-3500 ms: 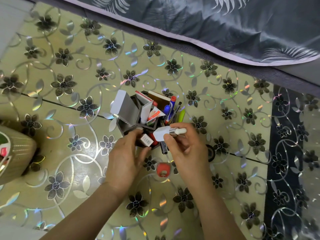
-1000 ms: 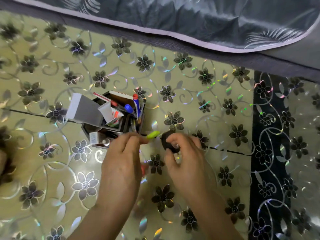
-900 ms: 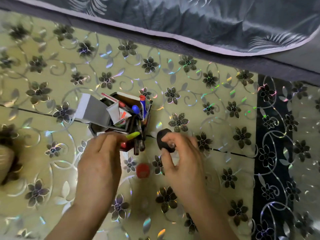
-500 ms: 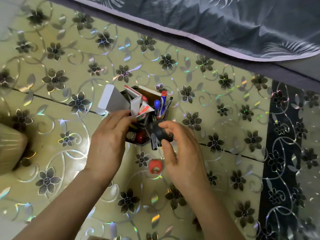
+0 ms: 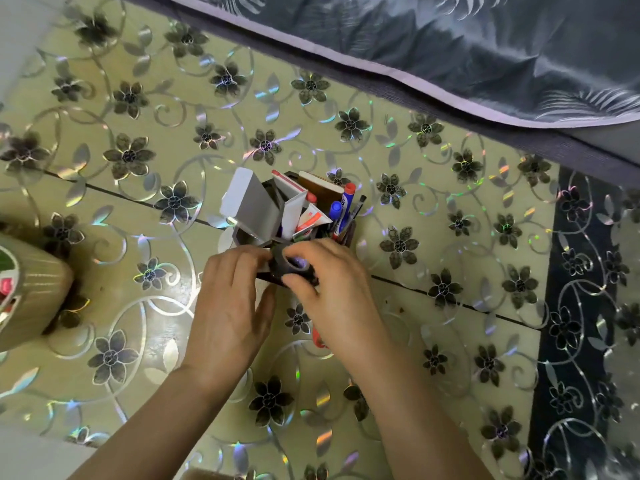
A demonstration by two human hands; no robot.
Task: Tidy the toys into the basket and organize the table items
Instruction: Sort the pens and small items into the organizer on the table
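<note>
Since half a second ago the right hand (image 5: 332, 292) has carried the dark ring (image 5: 292, 266) from beside the desk organizer (image 5: 263, 237) to over its near compartment. The green highlighter seen earlier in the left hand (image 5: 230, 306) is out of sight.

Right hand: thumb and fingers pinch the ring, hollow side up, not yet let go.
Left hand: just left of the right hand, fingers fairly straight, tips against the organizer's near wall. Nothing seen in it; probably steadying.

Beyond both hands the organizer holds a white box (image 5: 249, 202), a blue marker (image 5: 335, 207) and a red marker (image 5: 349, 189), upright.

Judgement on progress: table items mostly stowed, ring about to go in. Left to do: a small red piece (image 5: 317, 339) lies on the table (image 5: 138, 237), mostly hidden under the right wrist. The basket (image 5: 31, 299) sits well off to the left of the left hand, with some contents showing.
</note>
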